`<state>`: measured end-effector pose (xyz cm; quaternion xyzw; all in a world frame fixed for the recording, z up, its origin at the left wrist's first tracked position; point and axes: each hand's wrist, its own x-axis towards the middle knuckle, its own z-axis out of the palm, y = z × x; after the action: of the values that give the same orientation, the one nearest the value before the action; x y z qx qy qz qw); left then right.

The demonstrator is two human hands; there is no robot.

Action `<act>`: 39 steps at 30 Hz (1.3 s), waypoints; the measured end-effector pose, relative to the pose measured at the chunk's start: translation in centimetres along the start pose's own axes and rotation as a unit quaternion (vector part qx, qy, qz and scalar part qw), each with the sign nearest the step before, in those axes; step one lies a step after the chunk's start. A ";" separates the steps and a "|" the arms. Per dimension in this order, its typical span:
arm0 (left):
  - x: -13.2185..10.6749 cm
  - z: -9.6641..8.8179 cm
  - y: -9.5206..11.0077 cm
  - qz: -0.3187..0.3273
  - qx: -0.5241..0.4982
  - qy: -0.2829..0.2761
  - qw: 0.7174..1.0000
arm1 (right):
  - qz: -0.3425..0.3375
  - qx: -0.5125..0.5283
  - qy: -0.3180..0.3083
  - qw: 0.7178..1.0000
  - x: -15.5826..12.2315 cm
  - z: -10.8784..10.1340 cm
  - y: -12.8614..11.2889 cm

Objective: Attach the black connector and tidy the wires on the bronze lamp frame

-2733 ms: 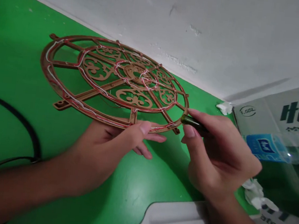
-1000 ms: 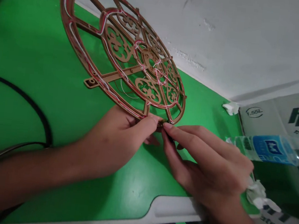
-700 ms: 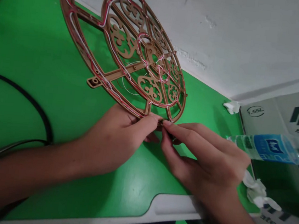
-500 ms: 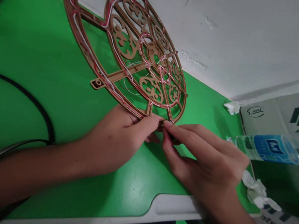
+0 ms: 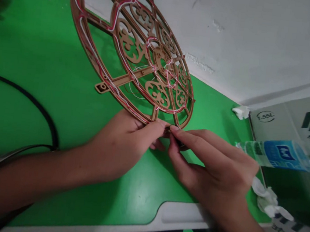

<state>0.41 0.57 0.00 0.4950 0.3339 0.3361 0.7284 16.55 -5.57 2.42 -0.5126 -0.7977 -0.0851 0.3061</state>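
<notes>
The person's left hand point(image 5: 125, 146) clamps the near rim of a round brown openwork frame point(image 5: 137, 74); the right hand point(image 5: 216, 165) pinches together at that rim, on what cannot be told. The frame tilts above a green table point(image 5: 33, 118).

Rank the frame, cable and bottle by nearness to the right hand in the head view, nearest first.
Nearest to the right hand:
1. Frame: its rim is at the fingertips.
2. Bottle: just to the hand's right.
3. Cable: far off, at the picture's left.
</notes>
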 end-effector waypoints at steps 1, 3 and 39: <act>0.1 0.0 0.0 0.002 -0.005 0.001 1.000 | -0.001 0.002 0.000 1.000 0.0 0.0 0.0; 0.2 0.1 0.1 0.003 -0.002 0.002 1.000 | -0.005 0.001 0.001 1.000 0.0 0.0 0.0; -0.1 0.0 0.2 0.006 0.018 -0.001 1.000 | 0.003 0.102 0.058 0.993 0.4 0.7 0.1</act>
<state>0.36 0.53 0.19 0.5104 0.3361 0.3339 0.7177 16.20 -4.91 2.05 -0.4757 -0.7815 -0.0320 0.4025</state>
